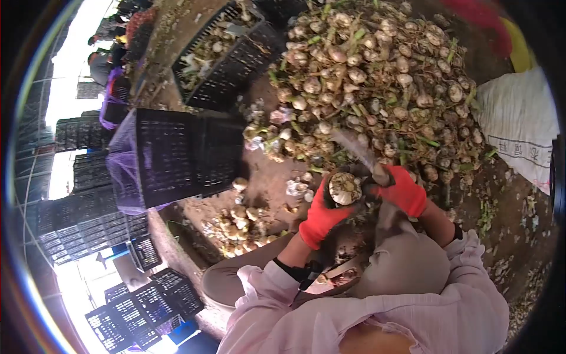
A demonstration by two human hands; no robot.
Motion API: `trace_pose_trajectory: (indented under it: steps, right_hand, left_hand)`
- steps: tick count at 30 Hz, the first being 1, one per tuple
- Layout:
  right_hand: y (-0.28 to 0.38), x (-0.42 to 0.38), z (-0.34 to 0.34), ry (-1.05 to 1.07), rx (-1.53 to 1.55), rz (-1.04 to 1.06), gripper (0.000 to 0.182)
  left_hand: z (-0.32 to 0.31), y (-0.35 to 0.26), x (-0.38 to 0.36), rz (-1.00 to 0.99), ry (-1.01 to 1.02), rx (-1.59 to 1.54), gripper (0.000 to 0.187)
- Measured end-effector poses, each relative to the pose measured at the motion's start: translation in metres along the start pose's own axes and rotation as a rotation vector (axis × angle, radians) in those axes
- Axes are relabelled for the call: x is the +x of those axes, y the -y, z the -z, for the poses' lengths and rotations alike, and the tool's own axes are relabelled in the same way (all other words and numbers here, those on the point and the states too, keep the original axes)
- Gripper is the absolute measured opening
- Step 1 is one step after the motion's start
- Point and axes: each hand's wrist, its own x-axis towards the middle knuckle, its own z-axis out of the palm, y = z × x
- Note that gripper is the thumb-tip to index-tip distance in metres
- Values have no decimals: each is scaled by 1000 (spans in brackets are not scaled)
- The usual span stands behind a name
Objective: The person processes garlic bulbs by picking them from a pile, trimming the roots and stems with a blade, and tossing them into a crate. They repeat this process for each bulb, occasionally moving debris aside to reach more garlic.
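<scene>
My left hand [325, 215], in a red and dark glove, is wrapped round a garlic bulb [345, 189], root side facing up. Just to its right, my right hand [401, 190], gloved the same way, is closed on a knife, whose blurred blade [355, 147] points up and left over the garlic pile. The large pile of garlic bulbs [377, 76] with stems and roots lies beyond both hands. A smaller heap of trimmed bulbs [242, 224] rests on the ground left of my left hand.
A black crate [221, 59] holding garlic and stems stands at upper left. Nearer is another dark crate [171, 156] with purple netting [125, 162]. A white sack [519, 121] lies at right. Stacked crates [88, 218] and people are at far left.
</scene>
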Motion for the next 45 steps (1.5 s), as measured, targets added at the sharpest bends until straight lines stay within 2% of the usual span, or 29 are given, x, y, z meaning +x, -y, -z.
trace_pose_trajectory:
  steps: [2,3,6,7,10,11,14,16,17,18,20,21,22,23,24,25,27,30,33,36,38,39,40,42,43,44,45]
  right_hand:
    - [17,-14,1,-65,-430,135,46]
    - [14,-15,1,-78,-696,285,52]
    - [20,-19,4,-6,-950,188,49]
    - [25,-21,5,7,-994,181,46]
    - [20,-21,4,19,-998,123,41]
    - [17,-21,3,8,-978,106,40]
    - [10,-23,0,-24,-913,79,37]
    - [8,-24,3,-46,-867,96,37]
    - [-14,-17,20,-130,-922,-22,37]
    - [-38,-15,38,-217,-970,-145,38]
    - [-30,-27,47,-434,-790,-220,33]
    - [-21,-30,53,-532,-707,-244,31]
    - [-12,-41,43,-414,-764,-133,31]
    - [0,-43,34,-315,-825,-6,31]
    - [9,-39,28,-221,-890,129,31]
    - [14,-37,22,-143,-873,123,32]
    - [20,-32,15,25,-836,114,34]
    - [19,-31,11,31,-890,125,37]
    - [14,-28,10,4,-856,137,36]
    - [-3,-30,23,-105,-931,131,32]
    - [-39,-30,49,-266,-933,-2,30]
    - [-45,-31,53,-352,-929,-73,31]
    - [-45,-30,52,-428,-680,-116,29]
    - [-30,-41,32,-558,-163,-220,25]
    - [-19,-42,27,-442,121,-324,35]
    - [-19,-35,20,-386,175,-314,35]
    - [-23,-28,11,-324,231,-314,36]
  left_hand:
    - [-3,14,4,15,36,-76,74]
    - [-5,20,7,18,55,-114,73]
    - [-13,31,16,23,120,-213,70]
    - [-13,32,17,19,112,-162,69]
    - [-16,36,19,18,141,-30,68]
    - [-18,43,18,53,99,-132,66]
    - [-18,51,20,-133,167,370,65]
    - [-24,45,8,67,73,86,64]
    - [-27,39,1,167,24,-55,64]
    - [-31,27,-3,102,102,-23,62]
    - [-36,7,-5,-43,248,41,59]
    - [-35,9,4,-47,150,29,62]
    - [-34,16,2,-14,57,13,64]
    - [-28,33,2,-64,47,-6,67]
    - [-25,38,11,-227,115,288,69]
    - [-23,42,15,-378,175,576,71]
    - [-23,36,12,106,175,-61,80]
    - [-27,29,8,43,132,-242,84]
    - [-27,32,7,52,85,-138,79]
    - [-32,14,9,272,101,173,57]
    - [-33,11,6,244,123,139,50]
    - [-32,12,-2,150,144,2,50]
    - [-30,15,-4,46,152,-136,50]
    - [-23,33,-1,35,83,-161,76]
    - [-29,35,8,6,93,-63,80]
    - [-40,26,13,-12,93,30,84]
    - [-47,11,15,55,81,389,85]
